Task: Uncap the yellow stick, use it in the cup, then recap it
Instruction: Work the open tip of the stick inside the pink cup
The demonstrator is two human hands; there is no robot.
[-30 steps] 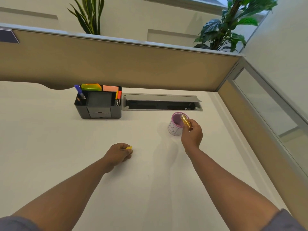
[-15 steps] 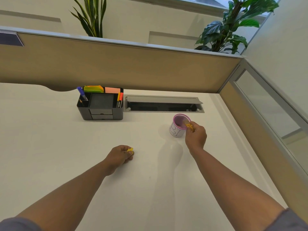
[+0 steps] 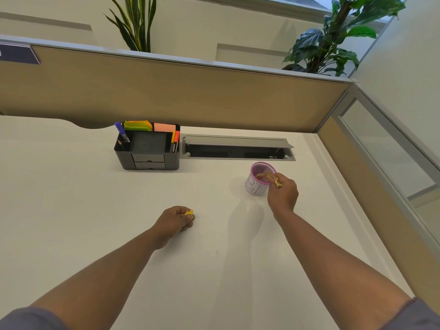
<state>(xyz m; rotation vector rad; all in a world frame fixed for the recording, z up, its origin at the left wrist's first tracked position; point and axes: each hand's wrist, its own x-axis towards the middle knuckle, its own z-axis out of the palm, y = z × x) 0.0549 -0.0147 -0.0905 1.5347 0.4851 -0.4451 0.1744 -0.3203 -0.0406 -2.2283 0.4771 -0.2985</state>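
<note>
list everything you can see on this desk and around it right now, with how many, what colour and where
desk: one, off-white, fills the foreground
cup: one, white wall with pink rim, right of centre
yellow stick: one, translucent yellow, tip inside the cup
cap: one, yellow, in the left hand's fingers
organiser: one, black, back of desk, holding pens and coloured notes
cable tray: one, grey, lid open, right of the organiser
partition: one, tan, behind the desk
plants: two, green, behind the partition
left hand: resting on the desk, holding the cap
right hand: beside the cup, holding the stick
</note>
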